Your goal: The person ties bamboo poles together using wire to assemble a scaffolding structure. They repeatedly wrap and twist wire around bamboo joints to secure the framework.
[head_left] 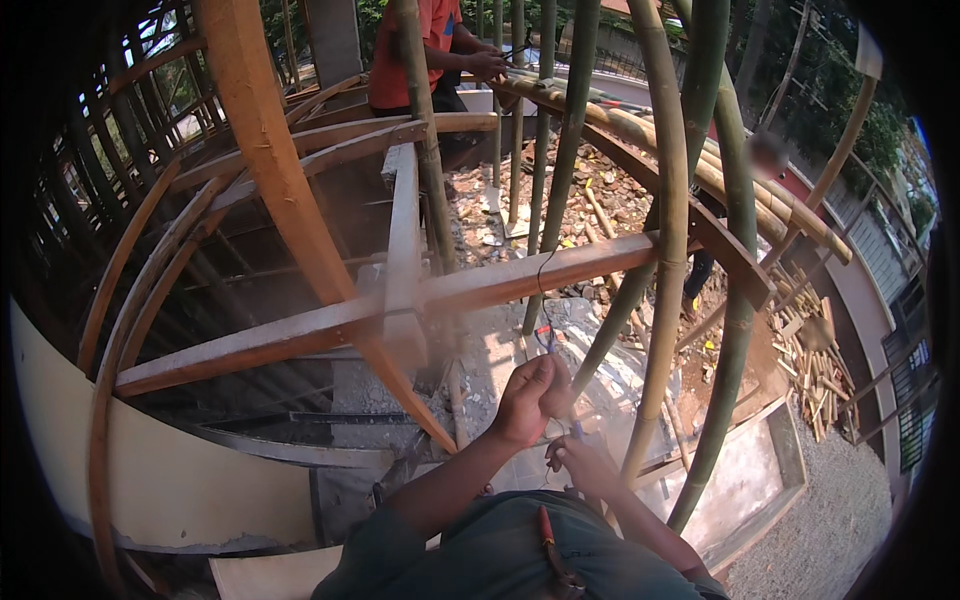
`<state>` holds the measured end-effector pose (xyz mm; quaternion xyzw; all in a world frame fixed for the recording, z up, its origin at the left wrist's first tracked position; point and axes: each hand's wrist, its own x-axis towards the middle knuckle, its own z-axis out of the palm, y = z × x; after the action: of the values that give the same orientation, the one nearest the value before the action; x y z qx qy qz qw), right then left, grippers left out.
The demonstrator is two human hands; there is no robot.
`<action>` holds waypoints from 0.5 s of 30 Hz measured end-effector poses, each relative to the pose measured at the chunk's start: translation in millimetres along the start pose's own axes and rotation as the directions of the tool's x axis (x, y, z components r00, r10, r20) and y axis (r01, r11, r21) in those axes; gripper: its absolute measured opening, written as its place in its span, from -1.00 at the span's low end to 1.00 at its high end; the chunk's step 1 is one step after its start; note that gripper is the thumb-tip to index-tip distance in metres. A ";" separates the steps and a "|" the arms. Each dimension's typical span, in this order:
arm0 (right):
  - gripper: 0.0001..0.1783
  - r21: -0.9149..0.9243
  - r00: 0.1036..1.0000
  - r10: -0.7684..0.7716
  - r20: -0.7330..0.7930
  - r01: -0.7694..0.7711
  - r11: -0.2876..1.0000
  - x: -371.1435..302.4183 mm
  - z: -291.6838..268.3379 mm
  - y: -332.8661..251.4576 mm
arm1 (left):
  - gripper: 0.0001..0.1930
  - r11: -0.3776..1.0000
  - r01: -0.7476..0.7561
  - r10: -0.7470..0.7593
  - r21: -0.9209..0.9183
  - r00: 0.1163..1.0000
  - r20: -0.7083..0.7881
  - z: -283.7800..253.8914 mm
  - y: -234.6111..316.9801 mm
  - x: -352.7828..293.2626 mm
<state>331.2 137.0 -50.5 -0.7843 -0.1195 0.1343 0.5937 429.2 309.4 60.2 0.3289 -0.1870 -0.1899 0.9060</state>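
The left forearm (445,482) slants up and rightward, its elbow bent, to the left hand (520,408), which is raised in front of the body with its fingers curled in and its thumb (542,370) uppermost. The right forearm (650,525) slants up and leftward to the right hand (587,467), lower and nearer the torso, its fingers bent, how tightly being unclear. The two hands are near each other but apart.

Brown rubble (622,188) and a pile of wood pieces (815,372) cover the ground (845,510)
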 end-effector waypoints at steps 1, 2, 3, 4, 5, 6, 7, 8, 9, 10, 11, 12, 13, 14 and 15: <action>-0.73 -0.051 1.000 -0.009 0.002 0.009 0.999 14.1 7.4 15.6 | -0.55 0.989 0.005 -0.010 0.151 0.999 0.035 -3.1 -4.8 0.3; -0.78 -0.026 1.000 -0.010 0.002 0.010 1.000 27.2 14.7 31.7 | -0.55 0.955 0.000 -0.023 0.296 0.997 0.075 -5.1 -8.5 1.2; -0.79 -0.141 0.994 -0.072 -0.086 0.059 0.988 39.3 20.4 64.9 | -0.55 0.902 -0.006 -0.055 0.432 0.990 0.127 -5.3 -15.7 5.4; -0.80 -0.255 0.978 -0.136 -0.159 0.092 0.963 50.2 27.5 103.8 | -0.53 0.776 -0.137 -0.004 0.615 0.975 0.222 -4.4 -21.4 8.8; -0.80 -0.368 0.956 -0.203 -0.212 0.115 0.923 56.5 32.9 125.7 | -0.52 0.712 -0.186 -0.012 0.677 0.961 0.277 -12.8 -33.9 9.1; -0.79 -0.351 0.935 -0.219 -0.278 0.113 0.929 62.7 37.6 129.7 | -0.51 0.633 -0.236 -0.012 0.737 0.949 0.314 -29.4 -47.9 7.4; -0.78 -0.333 0.909 -0.220 -0.353 0.098 0.938 62.8 41.3 132.8 | -0.50 0.557 -0.279 -0.026 0.782 0.936 0.352 -33.3 -52.7 4.2; -0.78 -0.349 0.892 -0.221 -0.394 0.078 0.934 61.9 39.4 135.8 | -0.48 0.673 -0.152 -0.103 0.724 0.950 0.294 -37.4 -56.4 0.3; -0.78 -0.364 0.871 -0.227 -0.436 0.060 0.930 63.5 35.8 138.7 | -0.48 0.733 -0.116 -0.074 0.671 0.966 0.248 -42.6 -58.6 0.9; -0.79 -0.414 0.866 -0.233 -0.442 0.034 0.910 58.4 21.0 144.5 | -0.49 0.790 -0.083 -0.048 0.607 0.980 0.195 -45.7 -59.3 -0.3; -0.80 -0.467 0.864 -0.242 -0.441 0.010 0.884 56.9 7.6 140.7 | -0.49 0.842 -0.057 -0.020 0.536 0.990 0.137 -48.3 -59.9 0.0; -0.84 -0.400 0.835 -0.198 -0.514 -0.029 0.916 51.5 0.1 136.1 | -0.50 0.879 -0.088 0.039 0.468 0.993 0.114 -50.9 -59.3 3.9; -0.88 -0.648 0.816 -0.353 -0.458 -0.035 0.761 44.7 -13.6 122.9 | -0.52 0.924 -0.119 0.103 0.364 0.993 0.065 -47.7 -60.8 11.5; -0.88 -0.596 0.837 -0.299 -0.458 -0.040 0.802 30.8 -26.9 126.1 | -0.52 0.975 -0.149 0.139 0.165 0.988 0.071 -36.3 -53.4 21.4; -0.87 -0.541 0.856 -0.244 -0.455 -0.048 0.840 16.3 -41.4 128.1 | -0.52 0.984 -0.173 0.175 -0.041 0.982 0.070 -25.5 -42.9 30.6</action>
<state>364.6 71.3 -164.3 -0.9175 -0.0335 -0.1469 0.3681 457.8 278.0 20.0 0.2882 -0.2448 -0.1252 0.9172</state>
